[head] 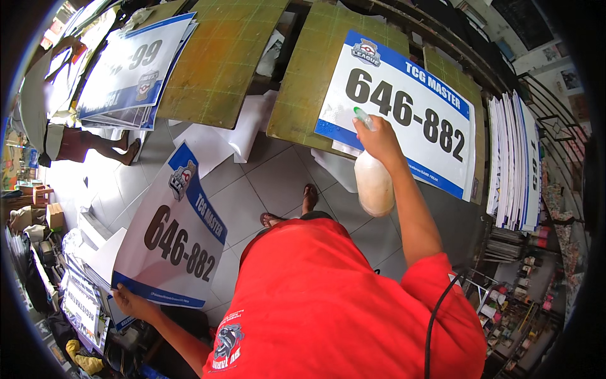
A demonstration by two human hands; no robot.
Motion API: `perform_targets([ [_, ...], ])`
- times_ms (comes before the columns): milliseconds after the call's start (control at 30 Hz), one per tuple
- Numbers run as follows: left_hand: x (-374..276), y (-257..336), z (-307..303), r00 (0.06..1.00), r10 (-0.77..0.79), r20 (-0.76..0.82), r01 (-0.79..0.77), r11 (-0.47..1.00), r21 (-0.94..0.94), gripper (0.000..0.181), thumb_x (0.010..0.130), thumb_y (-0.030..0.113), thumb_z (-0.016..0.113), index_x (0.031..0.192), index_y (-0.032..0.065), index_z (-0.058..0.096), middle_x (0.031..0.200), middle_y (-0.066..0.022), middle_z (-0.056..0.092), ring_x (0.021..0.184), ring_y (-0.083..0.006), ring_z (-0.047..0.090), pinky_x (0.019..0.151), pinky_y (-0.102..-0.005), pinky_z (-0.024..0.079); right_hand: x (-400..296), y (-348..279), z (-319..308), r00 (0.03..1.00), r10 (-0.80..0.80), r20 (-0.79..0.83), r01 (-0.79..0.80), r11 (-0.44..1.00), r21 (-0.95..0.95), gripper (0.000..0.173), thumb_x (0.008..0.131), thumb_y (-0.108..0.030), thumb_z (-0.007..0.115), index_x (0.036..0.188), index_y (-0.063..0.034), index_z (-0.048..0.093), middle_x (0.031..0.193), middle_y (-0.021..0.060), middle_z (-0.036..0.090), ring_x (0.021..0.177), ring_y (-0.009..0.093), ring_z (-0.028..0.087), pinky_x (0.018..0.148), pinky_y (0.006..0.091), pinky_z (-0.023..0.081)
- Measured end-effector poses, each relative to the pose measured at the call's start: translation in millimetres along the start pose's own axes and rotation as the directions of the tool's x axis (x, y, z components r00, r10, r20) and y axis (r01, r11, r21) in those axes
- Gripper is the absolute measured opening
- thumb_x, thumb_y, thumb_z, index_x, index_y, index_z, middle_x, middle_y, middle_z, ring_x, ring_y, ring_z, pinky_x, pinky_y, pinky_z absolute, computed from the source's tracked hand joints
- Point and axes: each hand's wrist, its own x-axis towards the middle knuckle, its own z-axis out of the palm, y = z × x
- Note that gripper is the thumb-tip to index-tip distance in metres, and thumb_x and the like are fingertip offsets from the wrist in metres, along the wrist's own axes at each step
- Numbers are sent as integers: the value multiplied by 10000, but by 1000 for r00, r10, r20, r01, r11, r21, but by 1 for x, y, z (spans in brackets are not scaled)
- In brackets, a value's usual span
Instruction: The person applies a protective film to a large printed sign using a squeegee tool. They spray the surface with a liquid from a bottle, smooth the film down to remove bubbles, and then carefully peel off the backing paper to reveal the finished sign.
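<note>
My left hand point(135, 303) grips a loose printed sheet point(175, 237) by its lower left corner. The sheet is white with blue bands, large dark digits and a logo, and it bends in the air to my left. In my right hand point(378, 137) is a plastic spray bottle point(374, 189) with a green-tipped nozzle and pale contents. The nozzle is over the left part of a flat sign panel point(407, 99) with a matching design. Shiny wet-looking spots show on the panel near the nozzle. Beneath it lies a green cutting mat point(293, 109).
Another worn mat point(213, 61) adjoins a stack of printed signs point(137, 71) on the left. Signs stand upright in a row point(513, 161) at the right. Backing paper point(246, 128) hangs between the mats. A person point(66, 137) stands at the far left.
</note>
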Motion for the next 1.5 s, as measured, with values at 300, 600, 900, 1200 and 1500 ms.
perform_targets([
  [300, -4, -11, -8, 1000, -9, -22, 11, 995, 99, 367, 984, 243, 573, 1069, -114, 585, 987, -154, 645, 871, -193, 583, 822, -315, 469, 47, 0, -27, 999, 54, 8, -53, 997, -57, 471, 876, -412, 571, 944, 46, 661, 962, 293, 651, 968, 446, 620, 865, 466, 478],
  [600, -20, 2, -22, 992, -128, 9, 127, 990, 62, 415, 980, 236, 581, 1185, -124, 566, 1074, -162, 652, 933, -185, 602, 848, -321, 486, 91, -12, -54, 996, 75, 51, -70, 992, -105, 480, 865, -416, 571, 986, 37, 670, 1046, 285, 648, 1038, 412, 617, 934, 439, 468],
  [900, -44, 6, -24, 987, -125, -102, 131, 990, 51, 474, 974, 246, 593, 1240, -140, 525, 1164, -200, 624, 1045, -234, 606, 921, -325, 464, 159, 18, -70, 1000, -9, 1, 9, 989, -150, 521, 868, -404, 555, 1065, 69, 654, 1062, 315, 636, 1066, 430, 601, 947, 447, 465],
  [1200, -69, 24, -27, 982, -63, -180, 82, 992, 99, 449, 975, 235, 591, 1229, -132, 541, 1079, -170, 644, 950, -206, 603, 868, -314, 464, 198, 27, -82, 998, -52, -27, 47, 989, -138, 552, 854, -424, 576, 1061, 83, 650, 1119, 333, 609, 1091, 444, 580, 962, 446, 449],
  [1500, -91, 44, -24, 976, -112, -186, 123, 991, 51, 400, 979, 228, 587, 1178, -118, 570, 975, -122, 652, 871, -164, 583, 821, -294, 467, 223, 34, -92, 992, -116, -52, 106, 981, -164, 543, 852, -433, 581, 1045, 70, 650, 1004, 322, 638, 1002, 462, 603, 895, 472, 469],
])
